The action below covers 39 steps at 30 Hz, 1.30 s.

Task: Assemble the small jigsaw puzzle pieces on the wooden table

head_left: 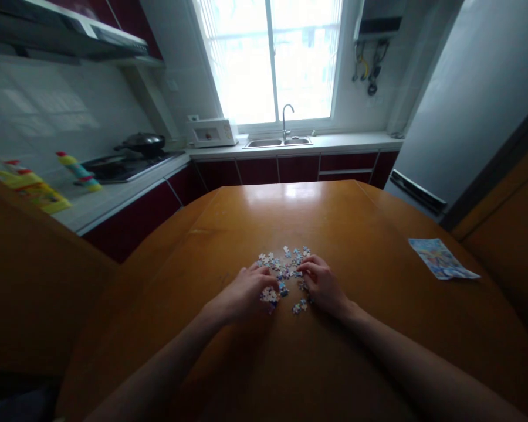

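Note:
Small jigsaw puzzle pieces (286,272), pale and bluish, lie scattered in a loose pile on the brown wooden table (290,217). My left hand (246,291) arches over the left side of the pile. Its fingers are curved and apart, and pieces show beneath and beside them. On the right edge of the pile is my right hand (323,285), its fingertips drawn together at a puzzle piece that they mostly hide. A small cluster of puzzle pieces (300,306) lies nearer to me, between the two hands.
A colourful printed sheet (442,258) lies on the table's right side. Beyond the table's far edge run a counter with a sink (278,142), a white microwave (212,132) and a stove with a lidded pan (143,142). A fridge (475,105) stands at the right.

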Tool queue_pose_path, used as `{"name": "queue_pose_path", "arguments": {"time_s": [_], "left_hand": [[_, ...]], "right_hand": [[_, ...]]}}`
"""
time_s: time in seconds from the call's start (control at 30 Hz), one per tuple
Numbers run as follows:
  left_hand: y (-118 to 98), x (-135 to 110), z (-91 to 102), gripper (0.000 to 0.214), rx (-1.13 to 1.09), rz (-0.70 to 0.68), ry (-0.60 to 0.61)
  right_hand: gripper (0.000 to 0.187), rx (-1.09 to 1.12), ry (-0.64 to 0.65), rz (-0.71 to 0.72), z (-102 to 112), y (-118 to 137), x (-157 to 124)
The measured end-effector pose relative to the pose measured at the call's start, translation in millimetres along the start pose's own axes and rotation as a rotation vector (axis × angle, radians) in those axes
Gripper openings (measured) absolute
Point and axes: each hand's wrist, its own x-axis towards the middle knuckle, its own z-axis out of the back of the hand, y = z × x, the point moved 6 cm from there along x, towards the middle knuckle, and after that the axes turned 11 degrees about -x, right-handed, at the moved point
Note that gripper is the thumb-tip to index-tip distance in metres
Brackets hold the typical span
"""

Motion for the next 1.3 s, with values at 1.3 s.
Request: {"name": "queue_pose_path", "arguments": {"time_s": [1.3], "left_hand": [[11.4, 18.6, -15.8, 0.013, -0.274, -0.163, -0.007]], "right_hand": [[0.026, 0.326, -0.436, -0.459, 24.4, -53.4, 2.1]]}}
